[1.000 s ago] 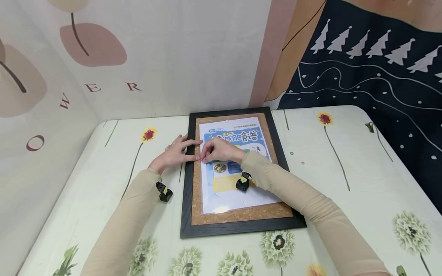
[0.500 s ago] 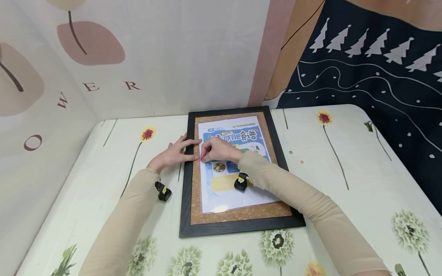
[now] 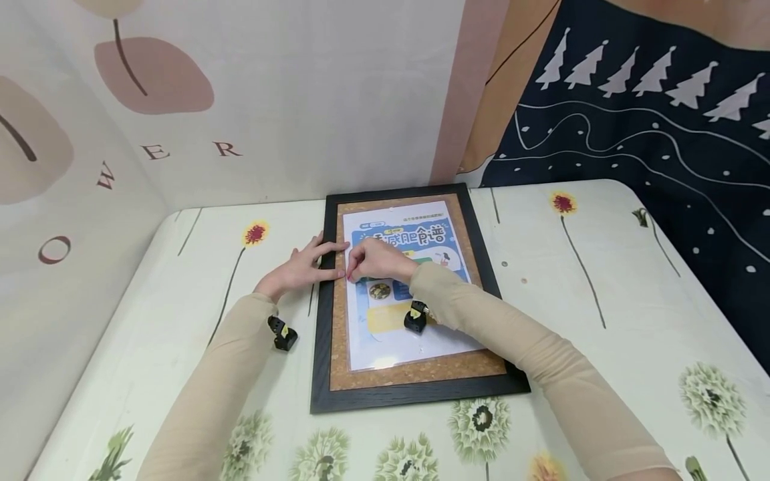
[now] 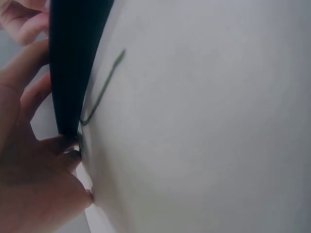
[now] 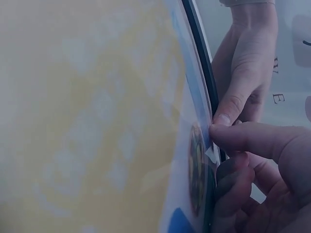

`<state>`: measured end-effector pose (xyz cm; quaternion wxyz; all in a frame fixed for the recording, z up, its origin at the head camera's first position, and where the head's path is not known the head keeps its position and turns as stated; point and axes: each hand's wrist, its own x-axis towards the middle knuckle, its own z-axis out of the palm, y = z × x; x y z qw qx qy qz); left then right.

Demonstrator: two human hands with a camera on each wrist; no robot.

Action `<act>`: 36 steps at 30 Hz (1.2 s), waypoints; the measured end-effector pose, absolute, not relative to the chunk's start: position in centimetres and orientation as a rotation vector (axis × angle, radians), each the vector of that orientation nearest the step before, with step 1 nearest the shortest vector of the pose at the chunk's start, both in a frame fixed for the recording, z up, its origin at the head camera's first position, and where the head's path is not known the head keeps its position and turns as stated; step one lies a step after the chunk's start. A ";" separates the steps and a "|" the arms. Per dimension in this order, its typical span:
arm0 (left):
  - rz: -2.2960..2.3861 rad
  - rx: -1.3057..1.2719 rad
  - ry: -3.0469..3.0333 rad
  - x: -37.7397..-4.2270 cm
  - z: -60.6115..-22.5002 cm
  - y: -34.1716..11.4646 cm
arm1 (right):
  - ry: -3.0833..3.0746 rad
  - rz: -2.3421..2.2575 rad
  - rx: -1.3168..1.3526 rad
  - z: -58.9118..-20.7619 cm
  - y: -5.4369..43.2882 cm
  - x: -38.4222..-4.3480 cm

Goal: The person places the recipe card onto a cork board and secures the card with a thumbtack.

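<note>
One beige sleeve (image 3: 481, 310) over the poster (image 3: 385, 347), flowered tablecloth (image 3: 553, 381) around.

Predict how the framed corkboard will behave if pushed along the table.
The framed corkboard should stay stiff, since its black frame's visible edges run straight. It probably won't roll or tip, because it lies flat on the floral-print tablecloth.
</note>
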<state>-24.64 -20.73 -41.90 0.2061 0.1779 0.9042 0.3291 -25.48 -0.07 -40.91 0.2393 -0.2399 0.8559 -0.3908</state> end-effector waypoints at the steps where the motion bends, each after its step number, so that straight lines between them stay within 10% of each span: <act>1: 0.919 0.496 2.519 -24.7 -41.9 -20.7 | 2.348 -1.069 -0.646 -40.9 -0.1 -25.5; 36: 0.816 0.490 2.558 -24.1 -42.1 -20.5 | 2.200 -1.281 -0.517 -40.1 5.2 -23.5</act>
